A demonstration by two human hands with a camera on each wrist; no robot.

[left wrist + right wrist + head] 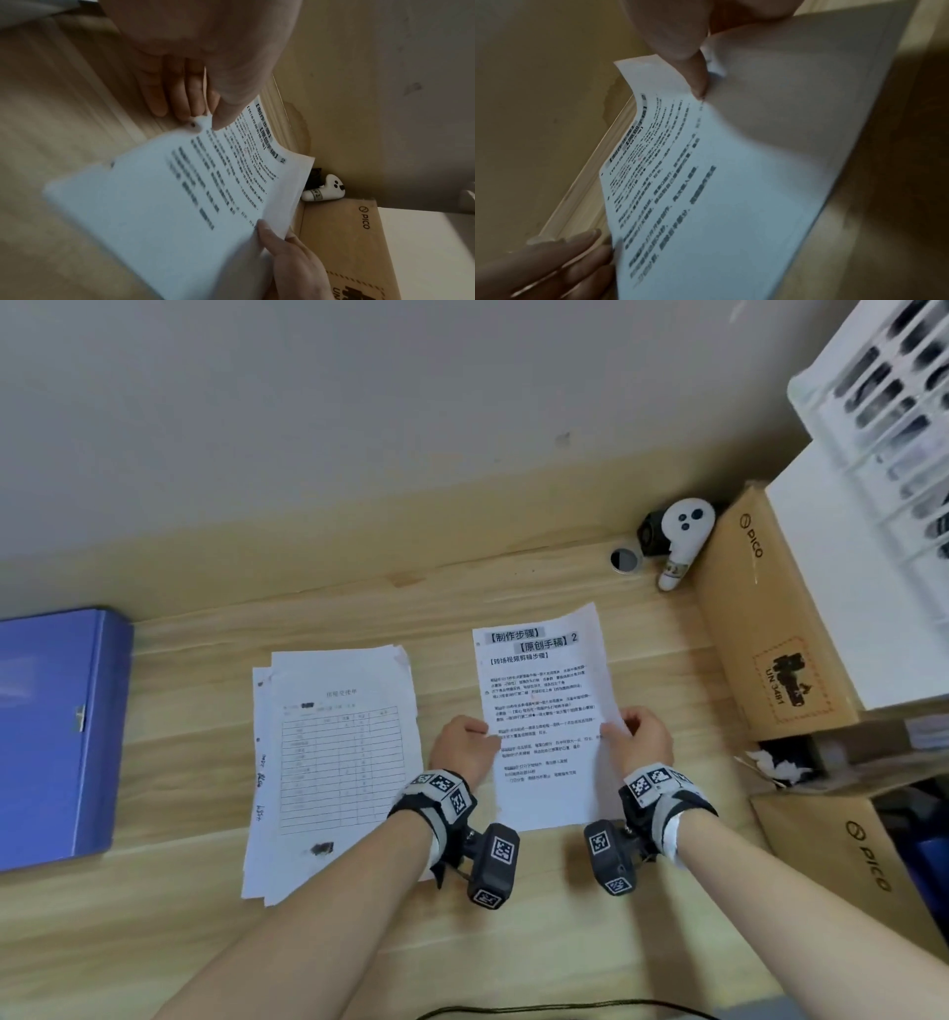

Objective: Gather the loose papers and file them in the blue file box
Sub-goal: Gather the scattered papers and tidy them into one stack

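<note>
A printed sheet with bold headings is held above the wooden desk, right of centre. My left hand pinches its left edge and my right hand pinches its right edge. In the left wrist view the thumb presses the sheet at its near edge. The right wrist view shows the thumb on the sheet, with more sheets behind it. A stack of loose papers with a table form on top lies flat at centre left. The blue file box lies shut at the far left.
Cardboard PICO boxes stand along the right side, with a white box above them. A white controller and a small round cap lie at the back near the wall. A black cable runs along the front edge.
</note>
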